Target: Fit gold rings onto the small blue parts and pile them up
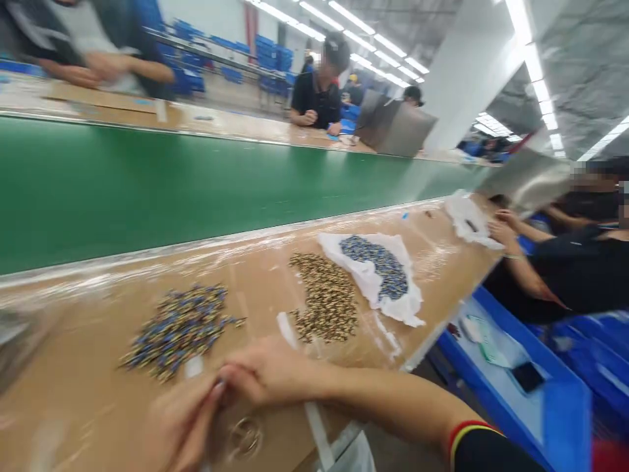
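Two hands are seen at the near edge of the worktop [147, 367]: the left hand [181, 426] is blurred, and the right hand [265, 372] is brought against it, with a black cuff edged in red and yellow [474, 452] on that forearm. Neither hand is spread flat, but whether anything is grasped between them cannot be told. Three heaps of small metal pieces are laid out on the worktop. Just beyond the hands lies a blue-and-gold heap [177, 331], its long axis running diagonally; the individual pieces are too small for their direction to be told. To its right is a brass-coloured heap [327, 298], elongated away from the viewer, and a blue heap [376, 265] is held on one white sheet [366, 288]. A second white sheet [469, 221] lies farther along. One blue crate [511, 387], holding a phone [528, 377], is placed below the worktop's right edge, and one green conveyor belt [147, 190] runs alongside.
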Action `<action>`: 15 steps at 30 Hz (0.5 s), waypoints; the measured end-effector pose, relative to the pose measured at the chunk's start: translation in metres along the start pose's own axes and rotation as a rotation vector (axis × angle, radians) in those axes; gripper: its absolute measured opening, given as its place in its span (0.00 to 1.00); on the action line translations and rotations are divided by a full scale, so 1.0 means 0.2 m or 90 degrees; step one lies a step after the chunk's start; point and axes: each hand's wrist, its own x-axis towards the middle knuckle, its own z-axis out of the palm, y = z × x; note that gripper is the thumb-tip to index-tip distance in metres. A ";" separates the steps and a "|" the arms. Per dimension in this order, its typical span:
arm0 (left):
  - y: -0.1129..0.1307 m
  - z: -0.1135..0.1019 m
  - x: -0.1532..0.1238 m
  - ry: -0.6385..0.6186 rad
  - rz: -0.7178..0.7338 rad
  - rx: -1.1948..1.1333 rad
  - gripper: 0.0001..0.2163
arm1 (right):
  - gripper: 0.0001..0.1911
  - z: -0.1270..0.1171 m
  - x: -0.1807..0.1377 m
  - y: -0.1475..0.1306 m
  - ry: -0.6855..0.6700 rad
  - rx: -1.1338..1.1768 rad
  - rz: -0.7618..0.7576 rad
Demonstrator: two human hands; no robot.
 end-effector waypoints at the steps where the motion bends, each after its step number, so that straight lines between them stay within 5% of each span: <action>1: 0.03 -0.04 -0.04 -0.037 -0.005 0.001 0.11 | 0.17 0.03 -0.01 0.01 0.010 -0.006 -0.008; 8: 0.19 -0.09 0.01 -0.127 -0.107 -0.068 0.15 | 0.21 0.08 -0.03 0.00 0.028 0.133 -0.006; 15: 0.24 -0.17 0.03 -0.233 -0.436 -0.790 0.17 | 0.34 0.08 0.01 0.01 0.072 0.483 0.055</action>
